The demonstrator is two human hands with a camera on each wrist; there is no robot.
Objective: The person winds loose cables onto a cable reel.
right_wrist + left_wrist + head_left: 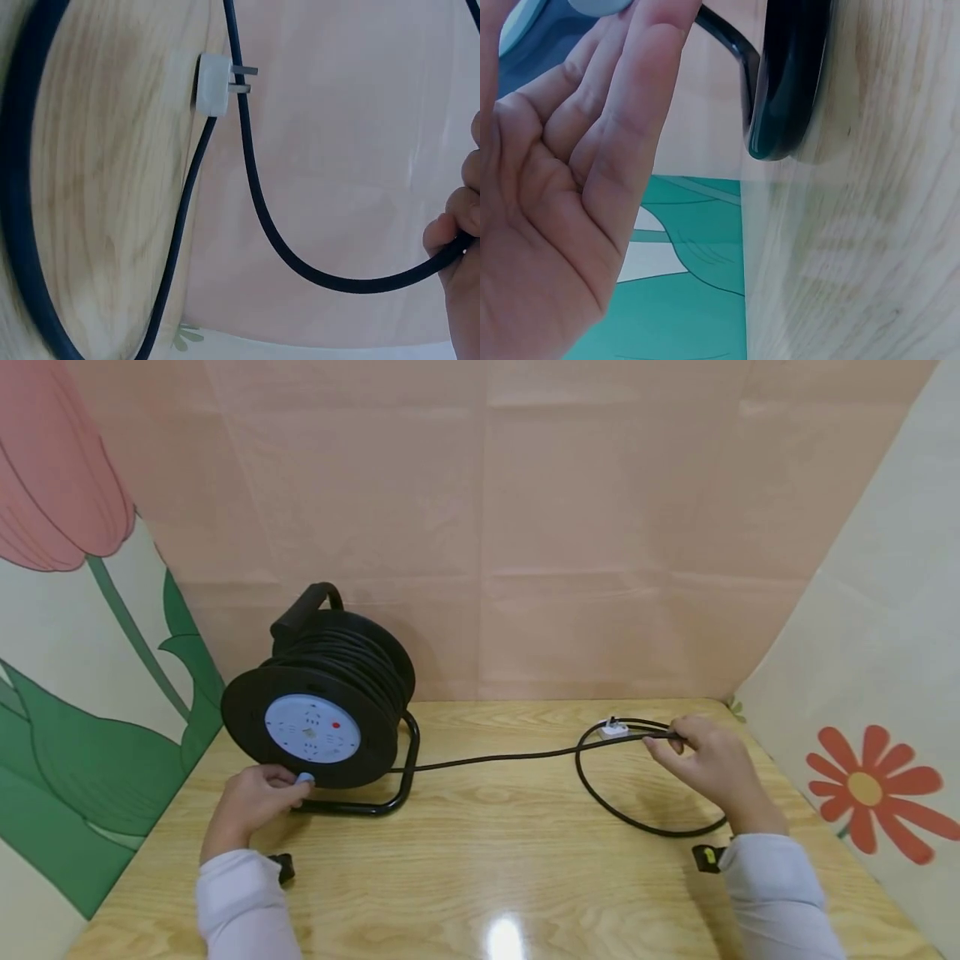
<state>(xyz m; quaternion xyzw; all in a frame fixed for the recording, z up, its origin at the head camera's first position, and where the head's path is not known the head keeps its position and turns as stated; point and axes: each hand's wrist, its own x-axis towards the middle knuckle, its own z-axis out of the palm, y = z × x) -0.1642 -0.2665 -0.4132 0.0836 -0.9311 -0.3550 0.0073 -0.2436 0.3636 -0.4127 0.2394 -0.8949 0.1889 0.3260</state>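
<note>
A black cable reel point(247, 714) stands tilted at the left, wound with black cable point(352, 664), its pale socket face point(311, 752) toward me. At the lower rim of the reel, my left hand point(258, 802) pinches a small light-blue knob point(304, 778); the left wrist view shows only part of that knob point(600, 6). From the reel, a stretch of cable point(502, 757) runs right to my right hand point(712, 764), which pinches it above the table. Below that hand the cable loops and ends in a white plug point(614, 729). In the right wrist view the plug's metal prongs point(244, 71) show.
The reel rests on a black tubular stand point(408, 768) with a carry handle point(300, 610) on top. Beneath is a wood-grain table point(480, 860). A pink sheet point(525, 527) hangs behind it, and flower-patterned panels point(862, 652) flank the sides.
</note>
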